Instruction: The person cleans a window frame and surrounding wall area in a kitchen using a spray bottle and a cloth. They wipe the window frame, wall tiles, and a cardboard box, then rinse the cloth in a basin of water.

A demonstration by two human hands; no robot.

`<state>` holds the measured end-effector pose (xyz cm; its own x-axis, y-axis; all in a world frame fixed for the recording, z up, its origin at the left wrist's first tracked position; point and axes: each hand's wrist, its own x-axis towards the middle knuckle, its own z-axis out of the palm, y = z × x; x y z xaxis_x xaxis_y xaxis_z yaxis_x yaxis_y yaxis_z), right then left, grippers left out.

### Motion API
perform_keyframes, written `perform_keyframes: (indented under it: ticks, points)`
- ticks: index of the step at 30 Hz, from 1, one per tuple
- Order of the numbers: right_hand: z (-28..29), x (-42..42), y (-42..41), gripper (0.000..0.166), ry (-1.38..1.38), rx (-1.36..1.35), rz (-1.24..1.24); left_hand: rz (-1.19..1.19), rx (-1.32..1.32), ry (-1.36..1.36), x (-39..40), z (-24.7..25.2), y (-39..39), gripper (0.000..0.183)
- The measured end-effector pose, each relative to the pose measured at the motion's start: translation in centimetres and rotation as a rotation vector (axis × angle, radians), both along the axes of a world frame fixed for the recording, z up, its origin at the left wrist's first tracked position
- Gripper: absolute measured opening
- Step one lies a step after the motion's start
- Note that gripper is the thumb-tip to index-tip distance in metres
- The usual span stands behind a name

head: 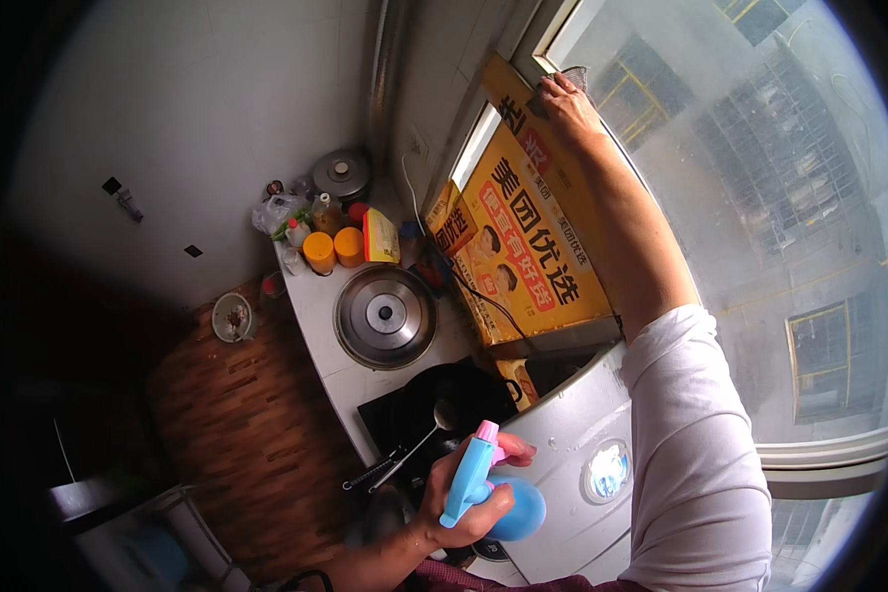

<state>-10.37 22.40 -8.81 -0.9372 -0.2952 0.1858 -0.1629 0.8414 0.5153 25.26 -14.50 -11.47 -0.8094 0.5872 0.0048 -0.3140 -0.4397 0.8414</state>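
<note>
My left hand [466, 492] grips a blue spray bottle [518, 510] by the neck; its trigger head is light blue with a pink nozzle. The bottle is over the edge of a light-coloured ridged surface [562, 429] dotted with drops. Stretched far forward, my right hand [568, 111] presses a grey mesh cloth [577, 76] against the window frame [551, 52], at the corner of the glass pane [710, 207]. Most of the cloth is hidden under the fingers. Below my right forearm, yellow printed cardboard [518, 244] covers the wall beside the window.
A black wok [459, 392] with a ladle [422, 444] sits on the stove. Behind it are a lidded steel pan [385, 318], orange-lidded jars [320, 250], bottles and a dark lidded pot [340, 174]. A bowl [233, 318] is down by the wooden floor [259, 414].
</note>
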Motion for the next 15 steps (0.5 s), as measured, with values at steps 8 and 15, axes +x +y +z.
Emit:
perform_keyframes:
  ticks: [8,15]
  points:
    - [1.3,15.1,-0.3,0.042,-0.002,-0.218,0.175,0.071,-0.008,0.103,-9.8,3.3,4.4,0.027]
    - [1.7,19.3,-0.1,0.05,0.017,-0.282,0.097,0.007,-0.194,0.018,-16.6,4.4,12.6,0.014]
